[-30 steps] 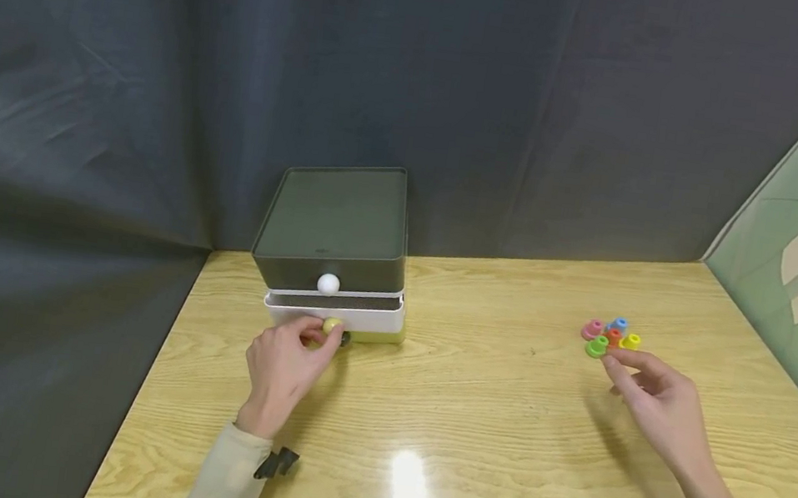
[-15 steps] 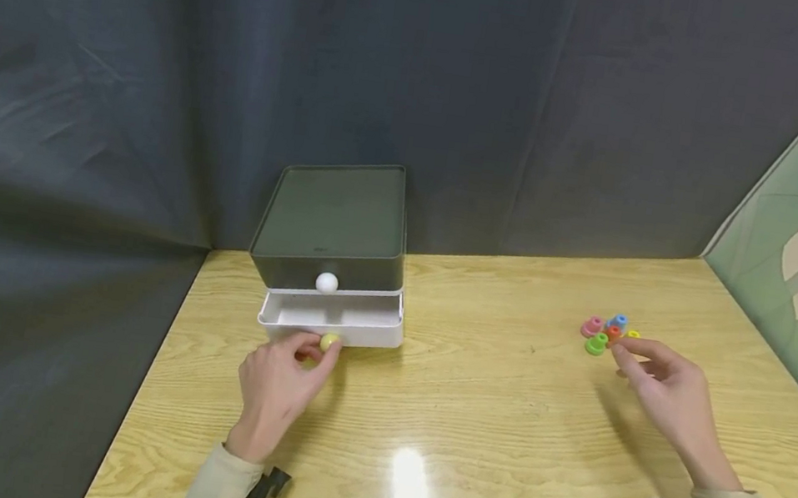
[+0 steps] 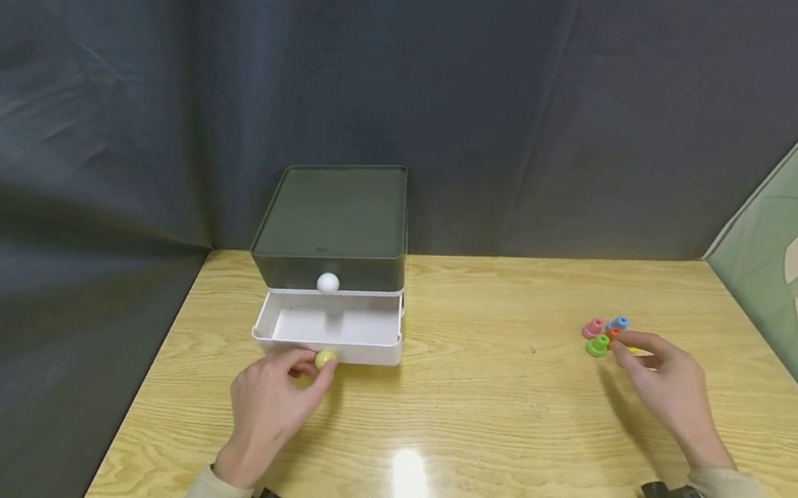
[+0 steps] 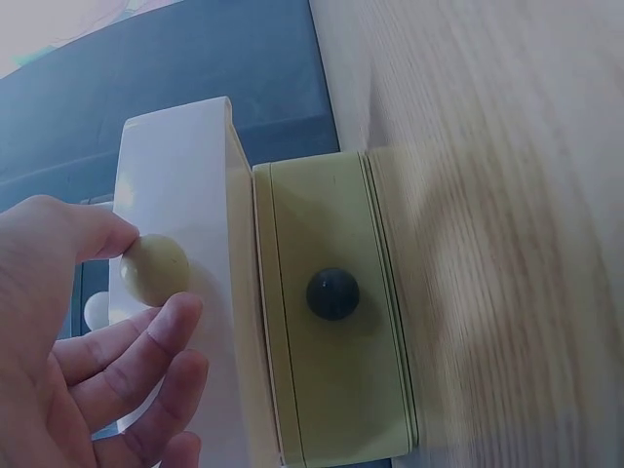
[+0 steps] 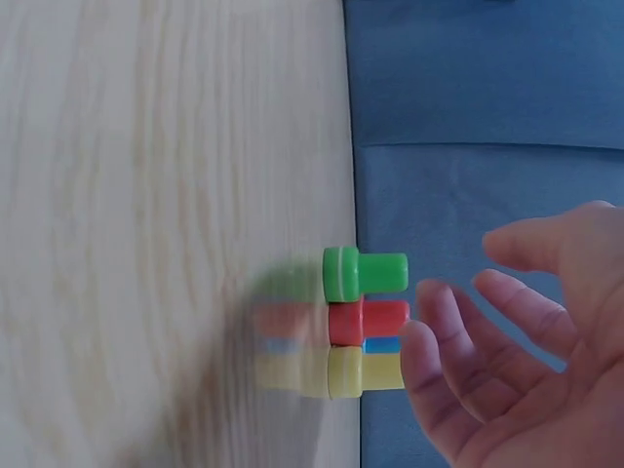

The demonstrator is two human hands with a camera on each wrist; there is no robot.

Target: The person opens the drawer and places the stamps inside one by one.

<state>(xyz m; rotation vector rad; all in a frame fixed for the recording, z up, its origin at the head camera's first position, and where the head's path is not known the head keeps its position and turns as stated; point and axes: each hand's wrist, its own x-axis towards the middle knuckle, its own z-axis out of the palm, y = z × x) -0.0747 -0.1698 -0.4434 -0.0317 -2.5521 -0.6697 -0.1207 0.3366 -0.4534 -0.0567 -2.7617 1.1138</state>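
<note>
My left hand [image 3: 268, 408] pinches the yellow-green round knob [image 4: 156, 270] of a white drawer [image 3: 370, 355] between thumb and fingers. The drawer stands pulled out of a small dark-topped cabinet [image 3: 338, 216], and its white inside shows bare. On the right, my right hand [image 3: 668, 390] hovers with loosely bent fingers beside a cluster of small toy stamps. These are a green stamp [image 5: 380, 273], a red stamp [image 5: 382, 320], a yellow stamp [image 5: 378, 370], a blue stamp [image 3: 619, 323] and a pink stamp [image 3: 593, 328]. In the right wrist view a gap shows between thumb and fingers.
Above the white drawer is a dark drawer front with a white knob [image 3: 328, 283]. Below it sits a yellow-green drawer [image 4: 336, 390] with a black knob [image 4: 332, 293]. A dark curtain [image 3: 498, 127] hangs behind the wooden table [image 3: 486, 395]; a leaf-patterned panel [image 3: 771, 239] borders the right.
My left hand has drawn the white drawer toward me by its knob, from slightly ajar to well out. My right hand has shifted slightly, now overlapping the yellow stamp in the head view.
</note>
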